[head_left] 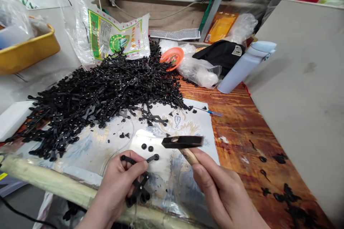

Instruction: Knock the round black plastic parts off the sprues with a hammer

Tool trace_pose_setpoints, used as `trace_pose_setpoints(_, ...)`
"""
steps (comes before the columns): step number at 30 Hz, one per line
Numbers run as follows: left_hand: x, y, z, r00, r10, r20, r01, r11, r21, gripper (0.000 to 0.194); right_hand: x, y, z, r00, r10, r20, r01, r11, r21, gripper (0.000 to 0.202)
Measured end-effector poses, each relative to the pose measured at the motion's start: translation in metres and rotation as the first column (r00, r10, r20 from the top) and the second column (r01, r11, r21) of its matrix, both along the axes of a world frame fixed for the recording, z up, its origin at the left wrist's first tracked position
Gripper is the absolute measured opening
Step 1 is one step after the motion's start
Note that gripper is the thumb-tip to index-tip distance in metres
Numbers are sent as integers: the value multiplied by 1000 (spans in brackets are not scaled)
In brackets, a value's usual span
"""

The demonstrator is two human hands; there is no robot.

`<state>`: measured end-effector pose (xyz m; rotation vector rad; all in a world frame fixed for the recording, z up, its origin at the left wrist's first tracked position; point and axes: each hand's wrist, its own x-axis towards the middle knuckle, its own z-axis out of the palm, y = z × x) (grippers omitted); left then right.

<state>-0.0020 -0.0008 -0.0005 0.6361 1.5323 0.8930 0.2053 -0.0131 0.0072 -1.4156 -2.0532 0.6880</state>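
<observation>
Hammer (184,143) and linkage occupy your two hands in the lower middle of the frame. Your right hand (219,186) is closed round the pale wooden handle, with the dark head raised near the centre of the frame, pointing left. Your left hand (122,182), left of centre, pinches the jointed black linkage (141,188) between thumb and fingers; its arms stick out above and below your grip. Just above that, two small round black pieces (147,147) sit side by side on a pale, shiny plate (139,136). A big heap of black parts (115,86) fills the left and upper middle of your bench (236,125). To the upper right you have a pale blue bottle (240,69), leaning, and at centre right a thin blue-handled tool (215,113).
</observation>
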Motion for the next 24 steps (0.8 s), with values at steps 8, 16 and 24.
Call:
trace_pose_setpoints(8, -5, 6, 2, 994, -87, -61, 87, 996, -8, 20, 6, -4, -7, 998, 7, 59, -7, 1000, -5, 39)
trace_pose_setpoints(16, -10, 8, -7, 994, -86, 65, 88, 996, -30, 23, -24, 28, -6, 984, -101, -149, 7, 851, -526, 23)
trace_pose_setpoints(24, -11, -1, -14, 985, -116, 124, 123, 992, -43, 26, -54, 48, -32, 964, -90, -251, -80, 799, -596, 13)
